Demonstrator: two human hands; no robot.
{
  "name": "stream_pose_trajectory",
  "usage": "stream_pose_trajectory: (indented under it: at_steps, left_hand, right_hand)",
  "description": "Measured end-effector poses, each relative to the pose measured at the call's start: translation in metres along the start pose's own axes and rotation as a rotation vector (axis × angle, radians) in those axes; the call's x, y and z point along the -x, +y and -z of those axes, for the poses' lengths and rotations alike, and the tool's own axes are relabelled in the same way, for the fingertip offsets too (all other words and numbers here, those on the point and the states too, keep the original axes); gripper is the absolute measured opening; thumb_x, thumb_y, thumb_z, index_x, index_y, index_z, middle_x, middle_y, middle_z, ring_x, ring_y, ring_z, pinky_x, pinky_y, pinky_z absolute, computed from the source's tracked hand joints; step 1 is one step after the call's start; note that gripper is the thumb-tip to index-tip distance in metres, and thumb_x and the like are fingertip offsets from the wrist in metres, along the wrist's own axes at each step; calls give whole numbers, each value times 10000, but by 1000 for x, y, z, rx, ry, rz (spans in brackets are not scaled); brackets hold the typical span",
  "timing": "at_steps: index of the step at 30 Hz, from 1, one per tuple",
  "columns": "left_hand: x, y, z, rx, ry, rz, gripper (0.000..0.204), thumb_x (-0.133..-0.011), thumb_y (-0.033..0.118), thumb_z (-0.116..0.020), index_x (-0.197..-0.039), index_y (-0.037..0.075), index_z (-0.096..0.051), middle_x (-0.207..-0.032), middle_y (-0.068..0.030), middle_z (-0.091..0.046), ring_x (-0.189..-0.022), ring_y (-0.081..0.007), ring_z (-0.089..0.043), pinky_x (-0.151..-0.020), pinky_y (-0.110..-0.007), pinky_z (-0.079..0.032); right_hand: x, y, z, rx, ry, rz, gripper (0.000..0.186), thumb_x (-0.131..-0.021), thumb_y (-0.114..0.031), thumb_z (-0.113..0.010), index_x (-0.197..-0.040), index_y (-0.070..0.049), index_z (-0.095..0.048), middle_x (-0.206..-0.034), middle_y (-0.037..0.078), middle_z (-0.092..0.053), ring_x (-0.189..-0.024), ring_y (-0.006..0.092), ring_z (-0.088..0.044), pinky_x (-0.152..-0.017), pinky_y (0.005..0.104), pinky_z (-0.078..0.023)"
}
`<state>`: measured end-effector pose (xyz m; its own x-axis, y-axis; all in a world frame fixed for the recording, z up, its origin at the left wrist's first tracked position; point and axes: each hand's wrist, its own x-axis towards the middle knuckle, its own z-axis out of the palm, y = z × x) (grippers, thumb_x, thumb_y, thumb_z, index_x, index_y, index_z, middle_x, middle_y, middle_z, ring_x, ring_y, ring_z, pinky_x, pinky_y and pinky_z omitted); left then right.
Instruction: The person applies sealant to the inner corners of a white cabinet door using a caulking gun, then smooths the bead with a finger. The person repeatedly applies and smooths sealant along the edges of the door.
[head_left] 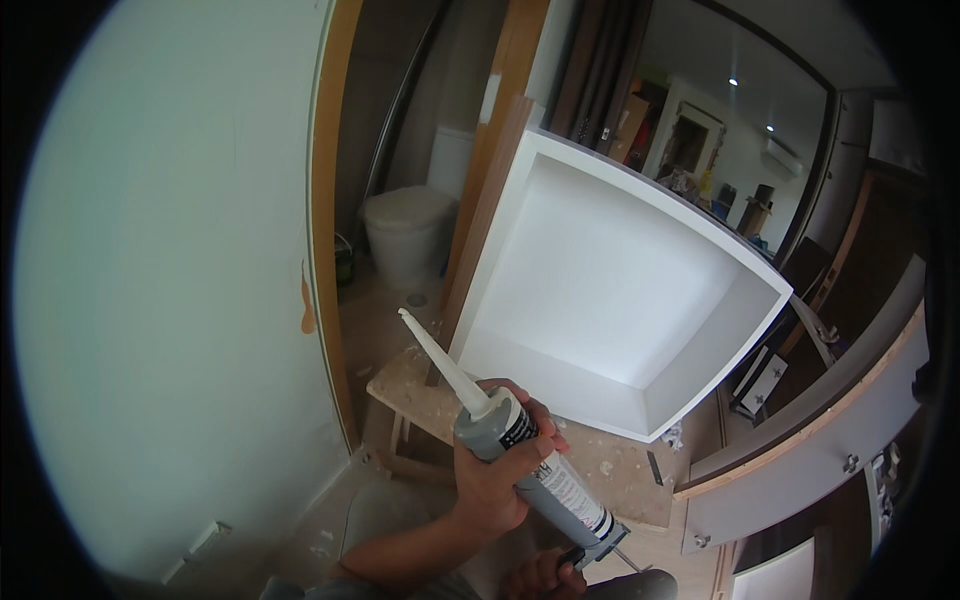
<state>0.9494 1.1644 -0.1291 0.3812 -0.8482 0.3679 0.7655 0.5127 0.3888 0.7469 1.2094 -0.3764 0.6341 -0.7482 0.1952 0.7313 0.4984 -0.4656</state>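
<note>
A caulking gun point(590, 543) lies slantwise in front of me, loaded with a grey and white sealant cartridge point(563, 492). Its long white nozzle point(440, 357) points up and to the left, with a small blob at the tip. Wrapped round the front of the cartridge, my left hand point(497, 478) steadies it just below the nozzle. At the lower edge my right hand point(543, 577) is closed round the gun's handle, partly cut off by the picture's rim. Just beyond the gun stands an open white cabinet box point(620, 270) with a brown wood-look side; the nozzle is apart from it.
The box rests on a low, spattered wooden bench point(410, 385). A pale wall point(180, 280) and wooden door frame point(335, 250) stand left, with a toilet point(408, 225) beyond. Cabinet panels with hinges point(800, 470) lie at right. A dark-framed mirror point(740, 110) is behind.
</note>
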Motion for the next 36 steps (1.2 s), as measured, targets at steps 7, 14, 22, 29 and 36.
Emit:
stream_pose_trajectory:
  at_steps: [7, 14, 22, 29, 36]
  left_hand:
    - [-12, -9, 14, -78, -30, 89, 467, -783, -87, -720, -1195, 40, -542, -913, -124, -656, -828, -214, -688, -782, -379, -590]
    - [11, -17, 61, -253, -527, 244, 540, -730, -107, -748, -1198, 55, -533, -938, -113, -676, -911, -242, -715, -834, -421, -593]
    - [36, -34, 85, -431, -569, 303, 614, -753, 29, -852, -1290, 45, -554, -1154, -73, -658, -1071, -175, -660, -924, -364, -539]
    - [43, -35, 112, -439, -443, 389, 591, -734, 86, -895, -1249, 47, -608, -1132, -54, -680, -1055, -159, -664, -915, -353, -540]
    - [39, -29, 107, -378, -367, 466, 375, -752, 56, -847, -1079, 42, -663, -969, -47, -714, -929, -157, -695, -855, -337, -553]
  right_hand:
    - [-7, -24, 6, 1248, -503, -34, 213, -989, -258, -698, -996, -45, -699, -1030, 135, -724, -970, 300, -690, -856, 443, -558]
    - [-18, -149, -156, 1429, -235, -254, 349, -901, -84, -815, -1231, -20, -722, -1138, 164, -737, -1102, 240, -709, -1001, 404, -559]
    - [-140, -93, -234, 955, 88, 429, 437, -892, 101, -792, -1304, 13, -681, -1164, 113, -721, -1081, 136, -681, -967, 315, -580]
    - [-160, -78, -218, 971, 79, 409, 340, -899, 165, -732, -1219, 54, -715, -1073, 99, -735, -1018, 134, -697, -905, 291, -583]
    - [-173, -77, -196, 1028, 71, 371, 314, -926, 110, -747, -1220, -1, -750, -1100, 73, -716, -1010, 118, -685, -895, 281, -577]
